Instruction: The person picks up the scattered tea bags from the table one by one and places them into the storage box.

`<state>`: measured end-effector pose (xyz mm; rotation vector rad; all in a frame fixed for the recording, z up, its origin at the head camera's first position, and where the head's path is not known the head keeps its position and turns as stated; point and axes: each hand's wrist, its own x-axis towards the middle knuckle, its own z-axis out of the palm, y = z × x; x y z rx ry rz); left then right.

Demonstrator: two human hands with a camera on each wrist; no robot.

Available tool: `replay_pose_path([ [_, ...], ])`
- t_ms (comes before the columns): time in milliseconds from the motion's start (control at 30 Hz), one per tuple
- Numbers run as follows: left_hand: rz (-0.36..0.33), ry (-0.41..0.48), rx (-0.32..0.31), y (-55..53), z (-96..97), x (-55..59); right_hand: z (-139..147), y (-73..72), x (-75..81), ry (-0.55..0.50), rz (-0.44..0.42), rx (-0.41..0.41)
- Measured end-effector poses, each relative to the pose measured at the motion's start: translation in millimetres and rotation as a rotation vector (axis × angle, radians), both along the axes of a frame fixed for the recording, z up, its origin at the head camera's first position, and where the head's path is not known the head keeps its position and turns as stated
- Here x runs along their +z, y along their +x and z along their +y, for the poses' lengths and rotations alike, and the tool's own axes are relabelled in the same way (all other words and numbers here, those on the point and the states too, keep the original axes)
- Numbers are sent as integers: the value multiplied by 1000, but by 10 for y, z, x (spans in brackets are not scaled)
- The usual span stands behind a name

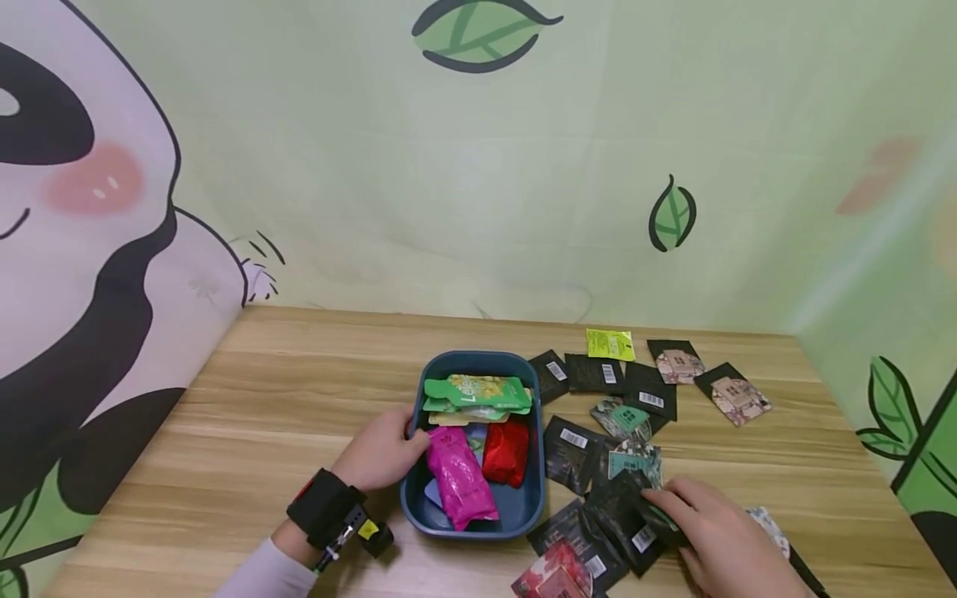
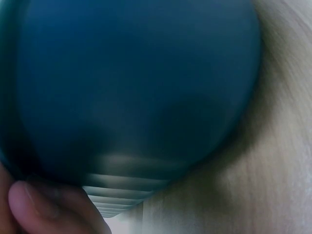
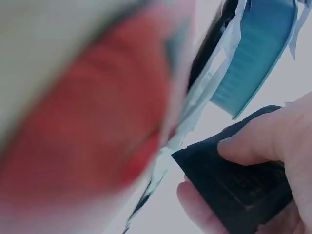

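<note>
A blue plastic bin (image 1: 413,517) stands on the wooden table, with my left hand (image 1: 380,448) gripping its left rim, thumb over the edge. In the left wrist view the bin's ribbed wall (image 2: 136,87) fills most of the picture, fingertips at lower left. Inside the bin lie a pink packet (image 1: 462,482), a red packet (image 1: 505,453) and green packs (image 1: 478,392). To the right, my right hand (image 1: 725,536) pinches a flat black sachet (image 3: 239,180) between thumb and fingers, over a pile of similar black sachets (image 1: 624,515).
More black sachets (image 1: 594,374) spread right of the bin, some with patterned fronts. A yellow-green sachet (image 1: 609,344) lies at the back edge. Two pink-patterned sachets (image 1: 736,399) are at back right, a red-patterned one (image 1: 553,573) at the front. A printed backdrop (image 1: 523,208) rises behind the table.
</note>
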<state>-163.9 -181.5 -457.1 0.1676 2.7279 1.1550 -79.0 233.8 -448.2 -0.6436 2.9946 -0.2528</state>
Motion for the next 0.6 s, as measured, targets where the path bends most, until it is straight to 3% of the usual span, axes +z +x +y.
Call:
replay_pose_path([
  [100,13,-2,-5,-8,-6,-10,-113,-13,73,-1,110,84],
  [300,23,3,-11,-12,1,-43,-394,-84,231,-71,249,235],
  [600,11,10,-2,5,2,2,-909,-263,390,-224,341,428],
])
